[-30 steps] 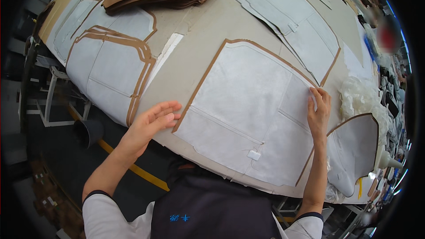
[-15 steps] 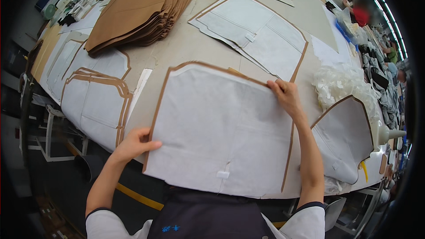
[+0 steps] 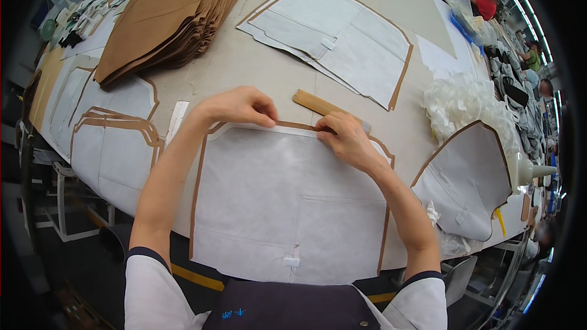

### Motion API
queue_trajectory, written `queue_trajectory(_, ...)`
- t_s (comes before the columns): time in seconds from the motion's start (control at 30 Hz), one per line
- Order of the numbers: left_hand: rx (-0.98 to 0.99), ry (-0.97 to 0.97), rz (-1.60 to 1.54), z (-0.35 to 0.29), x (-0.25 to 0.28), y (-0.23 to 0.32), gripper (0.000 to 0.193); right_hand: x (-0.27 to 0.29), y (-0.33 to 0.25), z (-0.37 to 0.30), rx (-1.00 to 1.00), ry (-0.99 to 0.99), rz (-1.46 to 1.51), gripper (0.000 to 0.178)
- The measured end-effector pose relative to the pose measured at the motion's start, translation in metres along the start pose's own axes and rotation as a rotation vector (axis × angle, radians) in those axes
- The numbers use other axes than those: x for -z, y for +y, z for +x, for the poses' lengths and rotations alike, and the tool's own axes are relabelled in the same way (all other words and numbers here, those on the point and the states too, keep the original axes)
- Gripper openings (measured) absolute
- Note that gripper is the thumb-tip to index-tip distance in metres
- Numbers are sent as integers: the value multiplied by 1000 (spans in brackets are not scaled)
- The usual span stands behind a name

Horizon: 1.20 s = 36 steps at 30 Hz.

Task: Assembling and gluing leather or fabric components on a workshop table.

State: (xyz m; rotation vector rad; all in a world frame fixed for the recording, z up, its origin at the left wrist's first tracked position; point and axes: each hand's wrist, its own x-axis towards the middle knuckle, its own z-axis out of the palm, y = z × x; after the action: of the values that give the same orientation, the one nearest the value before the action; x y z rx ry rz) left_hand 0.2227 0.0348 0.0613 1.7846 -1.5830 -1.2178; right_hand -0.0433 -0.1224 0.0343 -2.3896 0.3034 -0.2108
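In front of me a large white-backed fabric panel (image 3: 257,195) with a brown folded edge lies flat on the table, its near side reaching my apron. A small white tab sits near its lower edge. My left hand (image 3: 241,109) bends over the panel's far edge, fingers curled down and thumb and fingertips closed on the brown border. A little to the right, my right hand (image 3: 345,137) pinches the same edge between thumb and fingers. Just beyond the right hand lies a flat wooden strip (image 3: 312,101), partly hidden by it.
A stack of brown panels (image 3: 159,21) stands at the far left, above white-backed panels with brown edges (image 3: 116,153). More such panels (image 3: 342,40) lie beyond the wooden strip. At right are a white frilly heap (image 3: 458,107), a curved panel (image 3: 468,177) and a white nozzled bottle (image 3: 529,171).
The panel has come down flat and turned squarer to me. My left hand moved from its left side to the far edge; my right hand slid inward along that edge. The wooden strip now shows more.
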Motion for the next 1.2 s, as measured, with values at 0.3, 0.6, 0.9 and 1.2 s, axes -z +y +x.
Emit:
queue_trajectory(0.3, -247, 206, 172, 49, -65, 23, 15, -7, 17, -24, 6, 196, 30, 10)
queue_trajectory(0.6, -466, 369, 241, 51, -85, 10, 10, -20, 20, -23, -4, 312, 93, 13)
queue_trajectory(0.9, -673, 487, 395, 47, -88, -3, 25, -14, 39, -26, 213, 271, 107, 25)
queue_trajectory(1.2, -796, 478, 638, 40, -83, 0, 40, -10, 46, -24, 463, 253, -65, 38)
